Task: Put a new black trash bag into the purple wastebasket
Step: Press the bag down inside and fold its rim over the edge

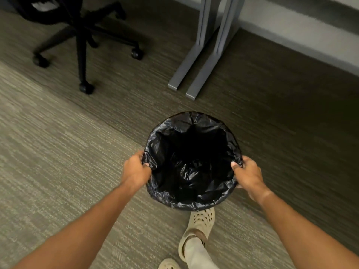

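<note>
Crinkled black plastic trash bag (191, 162) lines round wastebasket, cuff folded over rim; purple shell hidden. Basket on carpet (58, 152). Left hand (136, 169), right hand (247, 175): 2 grips clamping cuff, opposite sides. Risk: uneven pull drags cuff off rim or tears film.

The black trash bag (192, 162) folds over the rim between the hands and hides the wastebasket wholly, so its colour cannot be told. Fingers of the left hand (136, 169) and right hand (247, 174) curl out of sight behind the plastic. Far beyond the left hand, the blurred office chair (81, 35) is cut off by the top edge, as are the desk legs (204, 45), perhaps metal.
</note>
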`<state>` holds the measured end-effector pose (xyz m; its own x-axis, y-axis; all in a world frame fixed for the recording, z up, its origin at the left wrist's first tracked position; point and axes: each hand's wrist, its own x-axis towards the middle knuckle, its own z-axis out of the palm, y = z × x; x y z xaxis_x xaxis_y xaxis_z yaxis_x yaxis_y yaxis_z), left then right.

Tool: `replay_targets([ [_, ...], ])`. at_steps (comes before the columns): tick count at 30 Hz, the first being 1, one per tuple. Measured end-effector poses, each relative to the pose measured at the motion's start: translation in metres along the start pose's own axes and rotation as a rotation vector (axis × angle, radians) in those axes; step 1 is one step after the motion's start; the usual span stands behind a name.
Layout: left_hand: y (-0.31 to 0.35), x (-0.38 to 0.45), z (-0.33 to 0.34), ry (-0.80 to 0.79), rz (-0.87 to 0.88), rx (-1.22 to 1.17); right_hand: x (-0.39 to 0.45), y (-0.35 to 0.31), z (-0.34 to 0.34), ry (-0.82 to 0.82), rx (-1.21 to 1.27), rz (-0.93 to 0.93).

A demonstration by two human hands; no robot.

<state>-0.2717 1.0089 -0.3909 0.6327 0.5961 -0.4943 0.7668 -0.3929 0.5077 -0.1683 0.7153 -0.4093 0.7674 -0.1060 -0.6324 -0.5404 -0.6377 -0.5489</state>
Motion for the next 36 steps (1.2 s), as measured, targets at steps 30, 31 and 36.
replay_targets([
  [30,0.167,0.22,0.046,-0.06,0.289,0.166,0.207,-0.1,-0.02,0.129,0.077,0.065],
  [31,0.167,0.222,0.047,-0.054,0.29,0.17,0.208,-0.099,-0.018,0.129,0.081,0.064],
  [36,0.163,0.223,0.049,-0.045,0.312,0.156,0.204,-0.099,-0.018,0.092,0.108,0.071],
])
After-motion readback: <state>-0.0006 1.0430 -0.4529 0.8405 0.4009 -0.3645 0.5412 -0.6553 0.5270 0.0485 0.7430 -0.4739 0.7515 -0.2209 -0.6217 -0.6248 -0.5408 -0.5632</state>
